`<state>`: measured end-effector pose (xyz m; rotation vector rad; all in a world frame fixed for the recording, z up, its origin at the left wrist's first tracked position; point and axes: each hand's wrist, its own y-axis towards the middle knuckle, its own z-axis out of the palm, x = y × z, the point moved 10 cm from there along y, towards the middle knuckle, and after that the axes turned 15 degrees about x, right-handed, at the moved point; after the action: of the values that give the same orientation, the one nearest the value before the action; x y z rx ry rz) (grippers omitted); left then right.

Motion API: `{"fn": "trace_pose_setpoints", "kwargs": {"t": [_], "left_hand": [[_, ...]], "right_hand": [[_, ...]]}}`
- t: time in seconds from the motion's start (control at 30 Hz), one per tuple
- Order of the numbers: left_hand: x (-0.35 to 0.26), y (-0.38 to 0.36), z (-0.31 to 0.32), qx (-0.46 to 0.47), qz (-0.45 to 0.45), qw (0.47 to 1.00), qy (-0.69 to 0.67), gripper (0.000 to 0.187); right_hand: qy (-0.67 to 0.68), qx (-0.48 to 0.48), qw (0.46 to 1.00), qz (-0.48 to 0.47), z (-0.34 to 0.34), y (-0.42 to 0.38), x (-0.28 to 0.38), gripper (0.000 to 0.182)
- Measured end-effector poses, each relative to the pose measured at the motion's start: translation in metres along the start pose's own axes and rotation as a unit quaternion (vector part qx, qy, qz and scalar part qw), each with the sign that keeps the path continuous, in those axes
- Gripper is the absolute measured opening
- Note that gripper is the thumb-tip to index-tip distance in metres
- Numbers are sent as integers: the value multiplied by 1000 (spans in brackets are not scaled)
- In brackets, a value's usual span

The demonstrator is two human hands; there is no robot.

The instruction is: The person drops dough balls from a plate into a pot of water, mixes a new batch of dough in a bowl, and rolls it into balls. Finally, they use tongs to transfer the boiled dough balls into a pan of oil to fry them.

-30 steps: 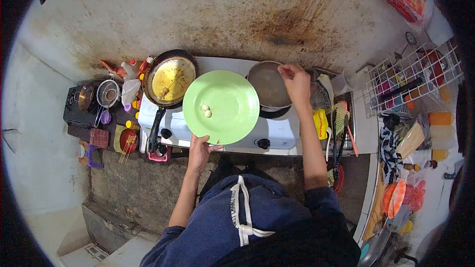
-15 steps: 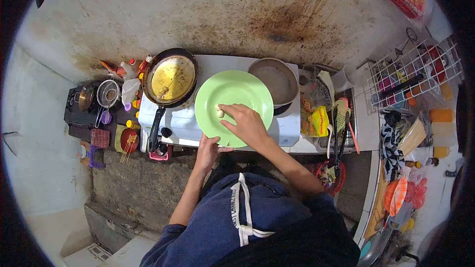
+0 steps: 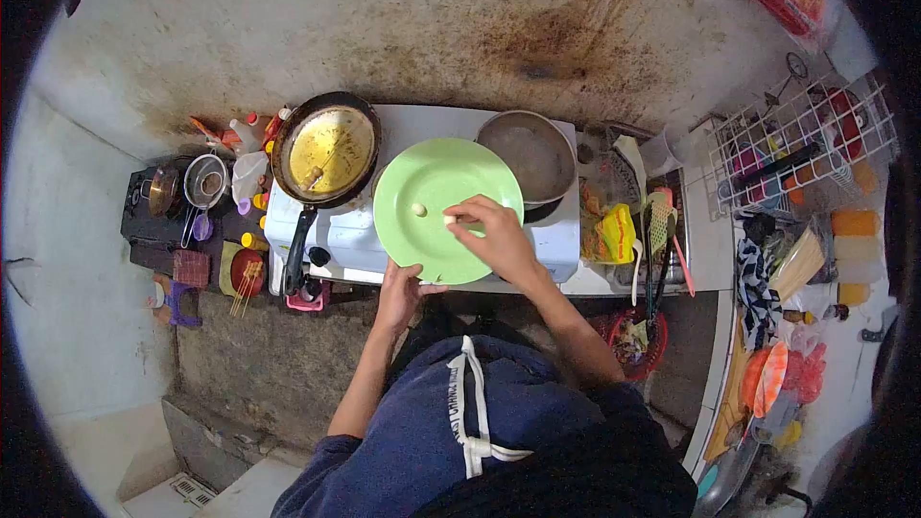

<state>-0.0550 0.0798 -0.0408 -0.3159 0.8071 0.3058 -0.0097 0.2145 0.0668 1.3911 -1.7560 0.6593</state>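
A light green plate (image 3: 451, 168) is held over the front of the white stove, between two pans. My left hand (image 3: 399, 295) grips its lower rim, thumb on top. One small pale round piece (image 3: 419, 210) lies on the plate left of centre. Above the plate, my right hand (image 3: 486, 233) pinches a second small pale piece (image 3: 450, 220) between thumb and fingertips.
On the stove's left is a frying pan (image 3: 334, 150) with yellow oil and a skewered item; a grey pot (image 3: 527, 155) stands on the right. Bottles, strainers and a bowl of sticks (image 3: 247, 271) are left. Utensils and a wire rack (image 3: 801, 149) are right.
My right hand has moved right with one pale piece pinched, away from the other piece, which stays on the plate. My left hand still holds the rim.
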Motion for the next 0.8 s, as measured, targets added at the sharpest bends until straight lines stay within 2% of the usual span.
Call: {"fn": "trace_pose_setpoints", "kwargs": {"t": [0.23,0.3,0.33,0.4,0.5,0.63,0.73,0.8], "left_hand": [[-16,-4,-7,-23,23,999,17,50],[-17,-6,-12,-32,23,999,17,50],[-17,-7,-15,-41,23,999,18,51],[-19,-9,-16,-41,25,999,17,51],[-19,-10,-19,-41,30,999,17,51],[-22,-11,-13,-41,30,998,29,51],[-13,-8,-16,-37,14,999,24,50],[-13,-8,-14,-37,13,999,25,50]], "right_hand": [[75,-123,988,61,-90,-23,-45,18],[165,-184,965,91,-109,-33,-85,18],[164,-185,965,90,-115,-35,-99,18],[-27,-189,969,157,-130,-39,-115,17],[-92,-187,963,171,-139,-37,-127,21],[-128,-190,962,148,-145,-31,-131,22],[-155,-209,959,113,-151,-31,-99,22],[-89,-215,961,151,-150,-32,-84,21]]}}
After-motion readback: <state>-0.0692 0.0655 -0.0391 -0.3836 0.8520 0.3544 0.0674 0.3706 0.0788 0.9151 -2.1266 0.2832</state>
